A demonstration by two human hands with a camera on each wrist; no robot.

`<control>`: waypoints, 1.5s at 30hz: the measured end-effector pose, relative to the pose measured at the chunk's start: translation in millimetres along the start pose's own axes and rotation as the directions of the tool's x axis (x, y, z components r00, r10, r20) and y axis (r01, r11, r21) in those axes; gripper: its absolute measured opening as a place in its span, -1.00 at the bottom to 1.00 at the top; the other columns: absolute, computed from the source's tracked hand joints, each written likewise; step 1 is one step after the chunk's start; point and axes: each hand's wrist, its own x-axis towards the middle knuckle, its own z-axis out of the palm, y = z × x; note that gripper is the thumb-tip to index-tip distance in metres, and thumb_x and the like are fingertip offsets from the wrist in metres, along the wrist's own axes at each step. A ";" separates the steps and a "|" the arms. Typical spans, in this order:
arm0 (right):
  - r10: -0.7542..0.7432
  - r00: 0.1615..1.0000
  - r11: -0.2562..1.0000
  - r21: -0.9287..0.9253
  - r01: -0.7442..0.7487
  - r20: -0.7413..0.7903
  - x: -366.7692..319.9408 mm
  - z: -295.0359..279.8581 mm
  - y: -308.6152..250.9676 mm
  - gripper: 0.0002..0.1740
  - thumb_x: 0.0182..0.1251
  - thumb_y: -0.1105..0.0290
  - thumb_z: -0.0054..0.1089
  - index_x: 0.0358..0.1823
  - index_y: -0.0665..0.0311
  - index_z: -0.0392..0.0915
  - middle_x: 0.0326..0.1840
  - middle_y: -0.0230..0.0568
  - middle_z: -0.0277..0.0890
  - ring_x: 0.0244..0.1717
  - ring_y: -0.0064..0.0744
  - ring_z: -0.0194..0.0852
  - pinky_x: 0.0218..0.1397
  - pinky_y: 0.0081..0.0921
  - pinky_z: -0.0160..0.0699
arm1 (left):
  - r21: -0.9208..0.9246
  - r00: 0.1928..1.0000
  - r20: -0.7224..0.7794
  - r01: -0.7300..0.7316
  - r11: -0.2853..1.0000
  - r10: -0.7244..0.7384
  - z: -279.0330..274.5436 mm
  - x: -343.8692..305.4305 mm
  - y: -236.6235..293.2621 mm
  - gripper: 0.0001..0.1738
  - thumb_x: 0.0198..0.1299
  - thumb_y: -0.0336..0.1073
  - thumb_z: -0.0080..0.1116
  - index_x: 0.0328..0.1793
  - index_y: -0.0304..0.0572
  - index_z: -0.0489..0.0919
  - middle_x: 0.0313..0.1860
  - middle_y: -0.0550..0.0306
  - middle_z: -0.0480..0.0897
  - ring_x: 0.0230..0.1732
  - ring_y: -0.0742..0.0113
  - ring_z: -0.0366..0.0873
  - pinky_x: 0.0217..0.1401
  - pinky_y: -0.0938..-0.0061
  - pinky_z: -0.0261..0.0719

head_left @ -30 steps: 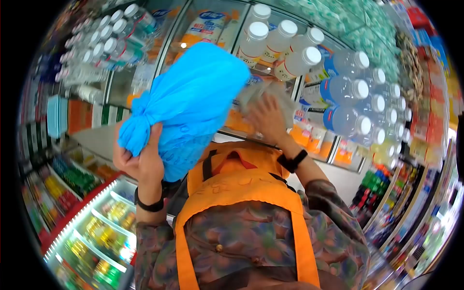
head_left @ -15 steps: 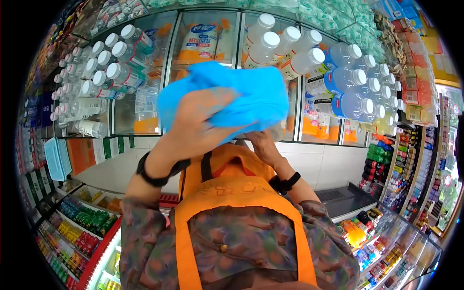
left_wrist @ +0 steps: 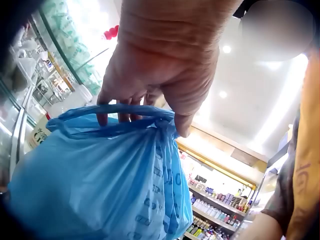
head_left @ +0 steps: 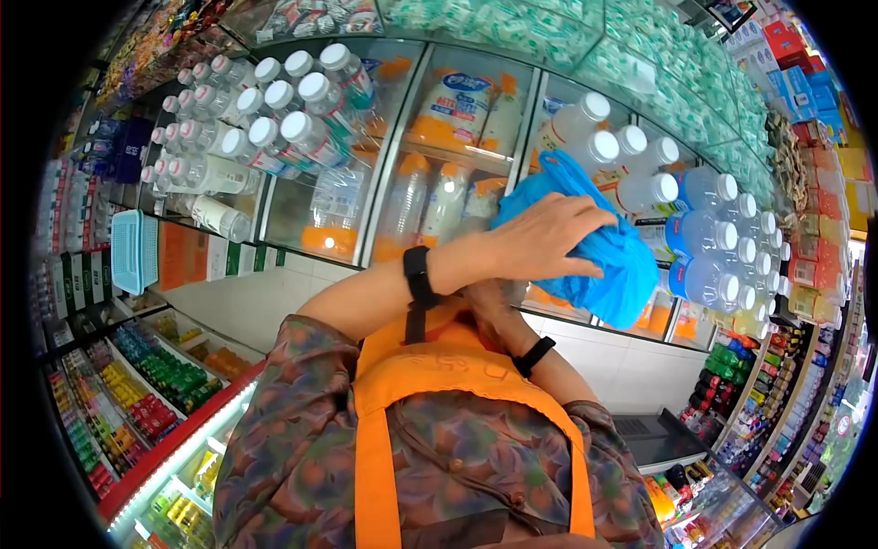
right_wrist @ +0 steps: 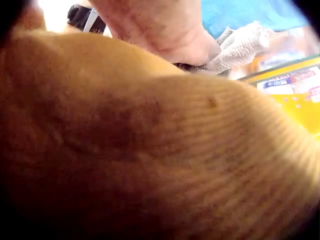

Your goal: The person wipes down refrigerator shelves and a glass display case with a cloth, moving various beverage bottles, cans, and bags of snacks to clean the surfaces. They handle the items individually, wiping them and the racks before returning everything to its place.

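A blue plastic bag (head_left: 622, 274), tied at the top, sits over the right part of the glass counter. My left hand (head_left: 549, 238) is over it, thumb and fingers apart. In the left wrist view the fingers hang behind the bag's handle strip (left_wrist: 115, 109), and the thumb lies beside the knot (left_wrist: 162, 122). Beneath my left wrist, close to the apron, is my right hand (head_left: 494, 309), partly covered. A bunched grey cloth (right_wrist: 245, 47) sticks out beside skin in the right wrist view. The right hand holds this cloth; its fingers are mostly hidden.
Clear bottles with white caps stand in groups left (head_left: 302, 105) and right (head_left: 713, 238) on the glass-topped counter (head_left: 393, 165). Under the glass lie orange-and-white packages (head_left: 453, 105). A light-blue basket (head_left: 134, 252) is at the left; a lit display case (head_left: 192, 467) is lower left.
My left hand has carried the blue bag from the left, across my front, to the right; its fingers have loosened. The right hand has drawn back toward the apron from wiping with the cloth.
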 end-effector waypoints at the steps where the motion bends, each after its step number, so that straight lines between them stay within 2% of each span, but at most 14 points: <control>1: -0.057 0.997 0.998 0.026 0.058 -0.044 10.1 -2.6 -15.5 -0.58 0.33 0.49 0.03 0.23 0.33 0.40 0.19 0.10 0.37 0.29 0.05 0.28 0.33 -0.17 0.24 | 0.024 0.993 -0.117 -0.021 0.999 0.023 -12.8 -6.8 -1.8 -0.53 0.14 -0.23 0.32 0.16 -0.23 0.52 -0.03 -0.01 0.60 0.03 0.03 0.56 0.05 0.25 0.51; 7: -0.366 0.911 0.930 -0.041 0.365 -0.189 123.6 32.0 -40.0 -0.56 0.29 0.45 0.06 0.20 0.36 0.40 0.20 0.06 0.35 0.35 0.11 0.20 0.32 -0.14 0.27 | -0.271 0.822 -0.336 0.383 0.883 -0.460 -112.3 -89.1 -43.7 -0.60 0.26 -0.41 0.16 0.24 -0.21 0.49 -0.02 0.08 0.62 0.01 0.31 0.59 0.07 0.45 0.53; 10: -0.378 0.832 0.748 -0.664 0.017 -0.405 213.0 29.1 -28.0 -0.52 0.25 0.40 0.10 0.19 0.42 0.39 0.25 0.14 0.33 0.37 0.16 0.15 0.40 -0.08 0.17 | -0.233 0.741 -0.359 0.518 0.823 -0.568 -142.1 -137.1 -72.4 -0.66 0.32 -0.40 0.11 0.21 -0.25 0.50 -0.08 0.10 0.64 -0.08 0.38 0.61 0.03 0.50 0.54; 16: -0.331 0.551 0.691 -0.594 -0.412 -0.766 345.0 -25.8 -4.9 -0.62 0.30 0.35 0.03 0.08 0.39 0.50 0.28 0.12 0.35 0.35 0.12 0.18 0.37 0.04 0.10 | -0.414 0.601 -0.206 0.661 0.625 -0.772 -165.2 -183.0 -79.7 -0.71 0.33 -0.36 0.11 0.15 -0.29 0.54 -0.12 0.03 0.66 -0.11 0.33 0.62 -0.01 0.47 0.54; 19: -0.120 0.805 0.698 -0.626 -0.348 -0.582 345.2 -37.2 -36.5 -0.66 0.32 0.35 0.02 0.05 0.35 0.52 0.22 0.12 0.40 0.27 0.14 0.27 0.32 0.02 0.17 | -0.470 0.612 -0.118 0.659 0.587 -0.782 -158.9 -200.0 -85.2 -0.75 0.38 -0.39 0.08 0.12 -0.34 0.53 -0.18 0.11 0.67 -0.17 0.43 0.63 -0.06 0.54 0.56; 22: -0.232 0.947 0.825 -0.561 0.070 -0.223 343.1 -23.0 -40.2 -0.70 0.33 0.42 0.00 0.04 0.34 0.52 0.18 0.11 0.44 0.30 0.14 0.28 0.32 -0.03 0.21 | -0.521 0.602 0.003 0.682 0.513 -0.798 -153.0 -208.0 -90.9 -0.76 0.37 -0.39 0.08 0.10 -0.33 0.53 -0.21 0.10 0.67 -0.19 0.40 0.64 -0.07 0.53 0.56; 25: -0.472 0.797 0.865 -0.371 0.337 -0.376 305.6 -6.8 -26.9 -0.73 0.26 0.51 -0.02 -0.04 0.41 0.51 0.09 0.04 0.51 0.33 0.13 0.28 0.37 -0.06 0.20 | -0.396 0.690 0.023 0.671 0.627 -0.724 -154.8 -202.4 -97.8 -0.77 0.36 -0.39 0.09 0.09 -0.31 0.54 -0.25 0.07 0.67 -0.24 0.34 0.65 -0.11 0.52 0.58; 26: -0.477 0.847 0.830 -0.436 0.346 -0.236 289.0 -6.2 -15.1 -0.72 0.16 0.59 0.03 -0.06 0.39 0.50 0.13 0.02 0.50 0.40 0.12 0.21 0.38 -0.09 0.21 | -0.321 0.661 0.098 0.728 0.606 -0.744 -158.4 -199.7 -102.1 -0.71 0.33 -0.41 0.09 0.15 -0.25 0.52 -0.04 -0.03 0.63 -0.05 0.18 0.62 0.05 0.36 0.54; 29: -0.386 0.918 0.888 -0.309 0.342 -0.093 214.7 5.0 -52.9 -0.68 0.11 0.64 0.06 -0.06 0.36 0.52 0.17 0.00 0.48 0.41 0.11 0.19 0.38 -0.08 0.22 | 0.126 0.868 -0.053 0.496 0.859 -0.494 -137.0 -196.3 -133.0 -0.53 0.30 -0.39 0.09 0.34 -0.20 0.41 0.30 -0.09 0.44 0.31 0.04 0.41 0.38 0.19 0.31; 35: -0.271 0.960 0.925 -0.295 0.240 -0.071 99.9 22.4 -65.2 -0.70 0.14 0.63 0.07 -0.07 0.32 0.53 0.08 -0.06 0.49 0.42 0.09 0.19 0.41 -0.04 0.17 | 0.385 0.925 0.053 0.328 0.863 -0.375 -107.3 -196.8 -164.1 -0.27 0.28 -0.32 0.10 0.55 -0.25 0.13 0.55 -0.06 0.17 0.58 0.03 0.04 0.61 0.10 -0.09; 38: -0.114 0.935 0.871 -0.486 -0.068 -0.335 81.4 25.7 -60.0 -0.70 0.17 0.63 0.06 -0.03 0.34 0.50 0.10 -0.05 0.45 0.46 0.08 0.13 0.45 -0.03 0.12 | 0.351 0.907 0.020 0.387 0.853 -0.420 -113.2 -216.8 -160.0 -0.30 0.28 -0.36 0.07 0.53 -0.27 0.14 0.55 -0.06 0.16 0.57 0.03 0.05 0.60 0.09 -0.07; 41: -0.002 0.995 0.915 -0.402 0.041 0.097 85.7 44.5 -69.2 -0.66 0.18 0.63 0.04 0.03 0.36 0.47 0.18 -0.03 0.38 0.49 0.11 0.07 0.47 -0.01 0.09 | 0.226 0.884 0.033 0.448 0.865 -0.466 -126.6 -243.4 -146.5 -0.35 0.30 -0.41 0.00 0.52 -0.29 0.16 0.53 -0.07 0.19 0.55 0.02 0.09 0.59 0.09 -0.02; 42: -0.343 0.939 0.875 -0.369 0.315 -0.013 91.6 70.5 -66.5 -0.61 0.15 0.60 0.06 0.07 0.34 0.46 0.19 -0.02 0.35 0.43 0.12 0.13 0.48 -0.02 0.08 | 0.223 0.876 0.021 0.466 0.856 -0.483 -131.3 -254.0 -142.6 -0.39 0.30 -0.47 -0.05 0.50 -0.32 0.19 0.49 -0.09 0.25 0.52 -0.01 0.14 0.56 0.08 0.03; 45: -0.479 0.877 0.828 -0.308 0.468 0.044 120.2 99.5 -104.1 -0.58 0.14 0.55 0.05 0.09 0.32 0.46 0.17 -0.05 0.37 0.36 0.10 0.20 0.48 -0.05 0.10 | 0.361 0.847 -0.091 0.519 0.775 -0.524 -144.4 -289.2 -133.7 -0.40 0.29 -0.49 -0.05 0.48 -0.32 0.22 0.46 -0.11 0.30 0.50 -0.04 0.18 0.54 0.06 0.07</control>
